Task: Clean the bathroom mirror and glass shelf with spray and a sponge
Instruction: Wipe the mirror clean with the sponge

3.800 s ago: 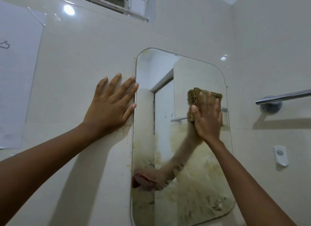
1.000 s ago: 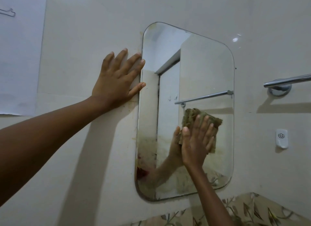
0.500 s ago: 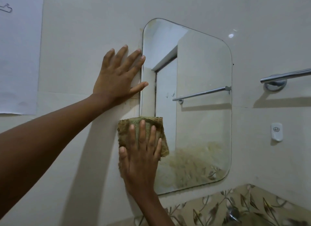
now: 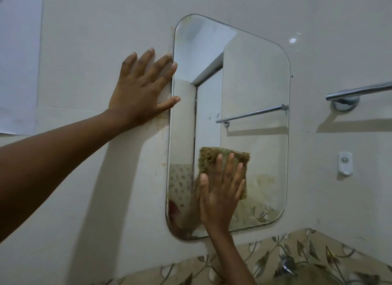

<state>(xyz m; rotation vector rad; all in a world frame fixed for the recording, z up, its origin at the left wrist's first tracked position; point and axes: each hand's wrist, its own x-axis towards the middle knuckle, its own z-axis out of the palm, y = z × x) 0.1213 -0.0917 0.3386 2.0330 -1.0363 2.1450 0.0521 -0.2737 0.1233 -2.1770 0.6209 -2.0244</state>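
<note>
A tall mirror [image 4: 244, 89] with rounded corners hangs on the pale tiled wall. My right hand [image 4: 220, 191] presses a brownish-green sponge cloth [image 4: 214, 157] flat against the mirror's lower middle, fingers spread over it. Yellowish smears remain on the glass at the lower right. My left hand [image 4: 142, 87] lies flat and open on the wall just left of the mirror, its fingertips at the mirror's edge. No spray bottle or glass shelf is in view.
A chrome towel bar [image 4: 358, 91] is fixed to the right wall, with a small white plastic hook [image 4: 345, 162] below it. A leaf-patterned tile band [image 4: 318, 253] runs under the mirror, with a chrome tap top [image 4: 285, 263] there. White paper [image 4: 17, 62] hangs at far left.
My right hand has slid the sponge cloth from the mirror's lower left edge rightward onto the lower middle of the glass. My left hand has stayed flat on the wall.
</note>
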